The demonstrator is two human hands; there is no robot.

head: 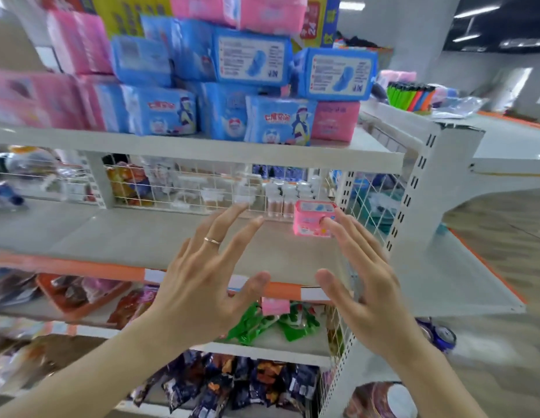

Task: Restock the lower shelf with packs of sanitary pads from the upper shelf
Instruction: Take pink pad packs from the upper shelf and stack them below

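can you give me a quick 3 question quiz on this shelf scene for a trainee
1. True or false: the left hand and the right hand both grip a pack.
2. How many packs stand on the lower shelf? A) none B) one C) four
3. Fill in: the small pink pack stands near the shelf's ____ end.

Key
1. False: both hands are open and hold nothing.
2. B: only the small pink pack, while blue packs and pink ones crowd the upper shelf.
3. Right, by the wire mesh side.
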